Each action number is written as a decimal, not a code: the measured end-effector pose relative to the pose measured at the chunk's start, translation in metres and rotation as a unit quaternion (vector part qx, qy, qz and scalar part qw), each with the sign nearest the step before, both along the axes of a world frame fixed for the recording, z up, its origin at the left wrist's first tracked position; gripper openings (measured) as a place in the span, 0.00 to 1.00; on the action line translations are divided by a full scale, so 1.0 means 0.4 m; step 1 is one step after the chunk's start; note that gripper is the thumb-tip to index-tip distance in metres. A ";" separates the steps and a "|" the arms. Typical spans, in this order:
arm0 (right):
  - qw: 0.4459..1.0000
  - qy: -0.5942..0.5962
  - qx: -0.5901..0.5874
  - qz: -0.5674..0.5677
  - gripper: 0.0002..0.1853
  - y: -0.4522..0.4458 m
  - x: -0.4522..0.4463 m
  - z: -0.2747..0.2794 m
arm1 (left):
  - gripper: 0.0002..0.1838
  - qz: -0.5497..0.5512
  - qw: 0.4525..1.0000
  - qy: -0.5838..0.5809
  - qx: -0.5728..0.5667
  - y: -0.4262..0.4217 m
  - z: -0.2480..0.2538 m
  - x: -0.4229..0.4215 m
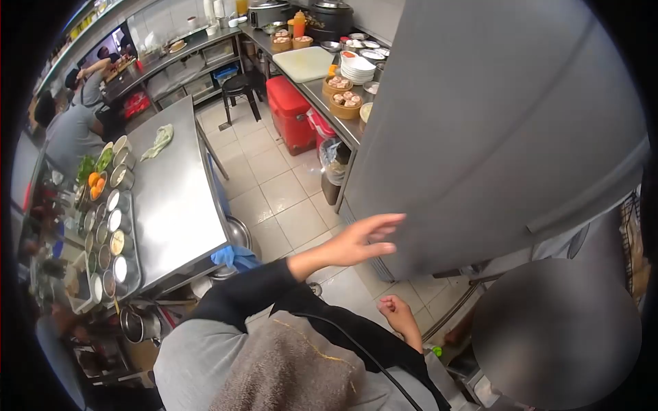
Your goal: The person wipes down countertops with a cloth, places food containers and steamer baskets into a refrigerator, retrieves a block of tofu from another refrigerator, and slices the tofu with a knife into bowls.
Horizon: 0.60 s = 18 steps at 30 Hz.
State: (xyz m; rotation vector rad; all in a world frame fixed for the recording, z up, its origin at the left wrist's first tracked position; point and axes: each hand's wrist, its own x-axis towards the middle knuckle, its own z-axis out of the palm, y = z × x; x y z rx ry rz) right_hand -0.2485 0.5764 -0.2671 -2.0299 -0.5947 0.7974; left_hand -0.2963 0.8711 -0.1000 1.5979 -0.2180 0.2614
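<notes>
Grey panel [493, 123] broad, dark-streaked; left hand [355, 241] near.

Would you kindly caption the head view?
Left hand outstretched before a large smooth grey panel, loosely curled right hand below.

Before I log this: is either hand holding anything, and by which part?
Nothing seems held: the left hand is open, thumb apart from the fingers, and the right hand is loosely curled with nothing visible in it.
</notes>
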 end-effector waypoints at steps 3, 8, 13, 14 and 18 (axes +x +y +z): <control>0.999 -0.011 -0.011 0.041 0.07 0.142 0.080 -0.072 | 0.28 0.154 0.974 0.137 -0.094 0.187 -0.222 -0.118; 0.996 -0.045 -0.028 0.077 0.05 0.440 0.215 -0.126 | 0.17 0.402 0.866 0.224 -0.194 0.458 -0.389 -0.270; 0.989 -0.099 -0.036 0.104 0.06 0.809 0.335 -0.035 | 0.14 0.455 0.845 0.199 -0.197 0.690 -0.323 -0.251; 0.986 -0.121 -0.023 0.112 0.06 0.869 0.354 -0.017 | 0.14 0.456 0.847 0.189 -0.196 0.730 -0.307 -0.235; 0.989 -0.109 -0.003 0.098 0.05 1.089 0.445 -0.019 | 0.18 0.485 0.861 0.153 -0.012 0.934 -0.268 -0.171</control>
